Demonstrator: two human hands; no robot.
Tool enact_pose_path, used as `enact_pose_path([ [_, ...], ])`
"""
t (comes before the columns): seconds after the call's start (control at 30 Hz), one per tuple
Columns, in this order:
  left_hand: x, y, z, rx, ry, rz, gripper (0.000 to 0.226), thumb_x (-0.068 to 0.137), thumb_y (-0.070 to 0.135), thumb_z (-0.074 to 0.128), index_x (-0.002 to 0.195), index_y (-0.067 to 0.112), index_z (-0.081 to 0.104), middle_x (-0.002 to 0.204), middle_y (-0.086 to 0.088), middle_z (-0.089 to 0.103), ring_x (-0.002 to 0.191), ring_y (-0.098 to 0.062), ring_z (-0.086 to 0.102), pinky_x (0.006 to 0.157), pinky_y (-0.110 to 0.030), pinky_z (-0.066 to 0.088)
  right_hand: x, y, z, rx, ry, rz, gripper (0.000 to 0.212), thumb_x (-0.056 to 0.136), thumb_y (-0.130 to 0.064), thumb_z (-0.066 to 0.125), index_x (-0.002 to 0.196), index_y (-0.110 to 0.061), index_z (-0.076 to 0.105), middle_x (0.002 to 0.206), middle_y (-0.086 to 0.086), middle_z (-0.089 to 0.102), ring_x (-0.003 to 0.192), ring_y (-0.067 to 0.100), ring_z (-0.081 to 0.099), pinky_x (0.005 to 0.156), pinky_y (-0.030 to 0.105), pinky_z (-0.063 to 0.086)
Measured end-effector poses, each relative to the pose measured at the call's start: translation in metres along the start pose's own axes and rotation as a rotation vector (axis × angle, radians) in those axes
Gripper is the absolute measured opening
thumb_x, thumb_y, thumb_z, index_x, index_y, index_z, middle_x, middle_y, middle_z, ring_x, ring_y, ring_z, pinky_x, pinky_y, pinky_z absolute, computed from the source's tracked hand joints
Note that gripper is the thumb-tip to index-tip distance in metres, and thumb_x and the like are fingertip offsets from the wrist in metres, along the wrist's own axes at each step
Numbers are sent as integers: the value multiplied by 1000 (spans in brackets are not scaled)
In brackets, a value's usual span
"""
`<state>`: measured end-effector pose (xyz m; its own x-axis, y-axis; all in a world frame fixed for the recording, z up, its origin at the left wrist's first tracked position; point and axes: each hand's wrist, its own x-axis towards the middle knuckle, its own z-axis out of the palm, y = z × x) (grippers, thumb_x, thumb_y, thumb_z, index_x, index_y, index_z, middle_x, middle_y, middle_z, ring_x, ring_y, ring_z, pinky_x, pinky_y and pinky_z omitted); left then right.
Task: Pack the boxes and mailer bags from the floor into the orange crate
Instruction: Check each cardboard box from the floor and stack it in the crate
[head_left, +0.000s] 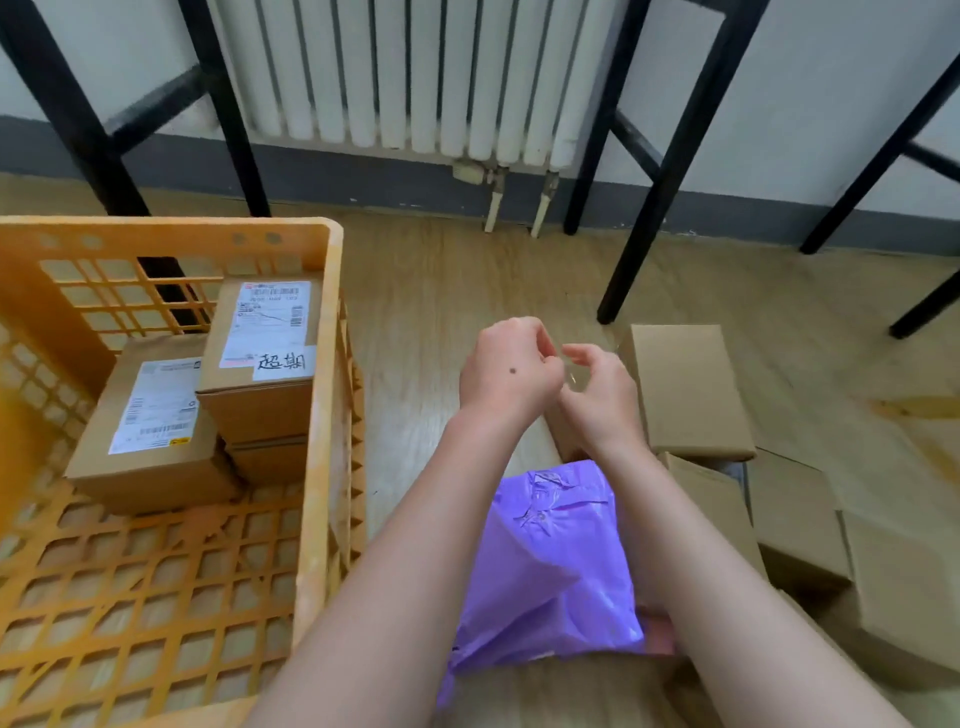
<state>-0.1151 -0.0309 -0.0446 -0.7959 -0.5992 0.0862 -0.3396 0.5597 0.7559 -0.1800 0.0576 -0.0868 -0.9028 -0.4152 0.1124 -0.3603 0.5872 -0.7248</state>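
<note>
The orange crate (324, 415) stands on the floor at the left. Inside it a labelled cardboard box (265, 332) lies on top of another box, and a second labelled box (150, 415) sits beside them. A purple mailer bag (550, 561) lies between my forearms on top of a cardboard box (571, 691). A plain cardboard box (691, 389) lies just right of my hands, with several more boxes (795, 514) behind it at the right. My left hand (504, 369) and right hand (597, 395) hover close together above the floor, fingers loosely curled, with nothing visibly held.
Black metal chair or table legs (654, 208) stand on the wooden floor ahead and to both sides. A white radiator (405, 78) hangs on the far wall. Bare floor (426, 322) lies between the crate and the boxes. Most of the crate's bottom (156, 597) is bare.
</note>
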Motion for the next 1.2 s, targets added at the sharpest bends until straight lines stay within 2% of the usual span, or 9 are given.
enact_pose_path([
  [0.13, 1, 11, 41, -70, -52, -29, 12, 78, 14, 52, 81, 20, 62, 89, -3, 68, 87, -25, 63, 76, -37, 55, 1, 55, -26, -317, 97, 89, 53, 78, -17, 63, 129, -16, 51, 132, 12, 43, 129, 33, 37, 108, 42, 31],
  [0.23, -3, 6, 71, -84, -57, 7, 13, 82, 16, 53, 92, 16, 61, 93, -5, 64, 87, -24, 61, 77, -39, 53, 0, 89, -44, -532, 130, 206, 82, 76, -33, 71, 144, -15, 29, 146, 20, 25, 140, 43, 15, 115, 54, 17],
  [0.33, -6, -2, 91, -100, -59, 20, 10, 82, 15, 55, 90, 16, 60, 91, -3, 63, 84, -22, 60, 77, -38, 52, 3, 112, -52, -541, 106, 300, 105, 72, -48, 73, 150, -14, 11, 151, 25, 11, 142, 47, 3, 116, 56, 8],
  [0.43, -5, -5, 102, -107, -70, 27, 8, 82, 14, 56, 87, 17, 60, 90, -3, 63, 80, -19, 59, 75, -34, 51, 11, 120, -48, -533, 104, 338, 109, 68, -53, 74, 150, -16, 12, 151, 25, 11, 141, 47, 10, 116, 56, 12],
  [0.63, 1, -5, 109, -171, -55, -46, 11, 82, 11, 54, 87, 16, 63, 86, -1, 63, 73, -15, 56, 64, -25, 44, 25, 119, -44, -556, 165, 346, 113, 57, -49, 78, 147, -23, 14, 147, 22, 19, 128, 44, 30, 107, 54, 28],
  [0.8, 0, -9, 101, -218, -16, -106, 13, 83, 8, 54, 89, 12, 65, 76, 4, 59, 63, -4, 50, 54, -17, 37, 25, 110, -44, -492, 248, 257, 111, 55, -47, 78, 146, -26, 18, 144, 18, 23, 122, 41, 33, 100, 50, 31],
  [0.97, 0, -10, 82, -292, 40, -170, 15, 86, 12, 56, 97, 12, 66, 87, 2, 61, 68, -9, 51, 60, -23, 39, 26, 79, -45, -300, 291, 160, 105, 55, -51, 75, 144, -30, 23, 141, 11, 26, 120, 37, 37, 101, 47, 36],
  [1.03, 0, -8, 71, -313, 46, -161, 22, 88, 12, 54, 107, 12, 65, 99, 1, 62, 77, -10, 53, 70, -22, 39, 27, 62, -46, -179, 279, 166, 103, 57, -51, 75, 144, -31, 24, 139, 9, 26, 118, 35, 39, 101, 44, 37],
  [1.2, -3, -9, 40, -420, 95, -154, 41, 93, 22, 54, 133, 14, 51, 134, -1, 55, 119, -15, 52, 93, -22, 37, 29, 26, -53, 269, 181, 255, 88, 66, -41, 77, 141, -29, 33, 134, 6, 26, 119, 25, 40, 101, 36, 40],
])
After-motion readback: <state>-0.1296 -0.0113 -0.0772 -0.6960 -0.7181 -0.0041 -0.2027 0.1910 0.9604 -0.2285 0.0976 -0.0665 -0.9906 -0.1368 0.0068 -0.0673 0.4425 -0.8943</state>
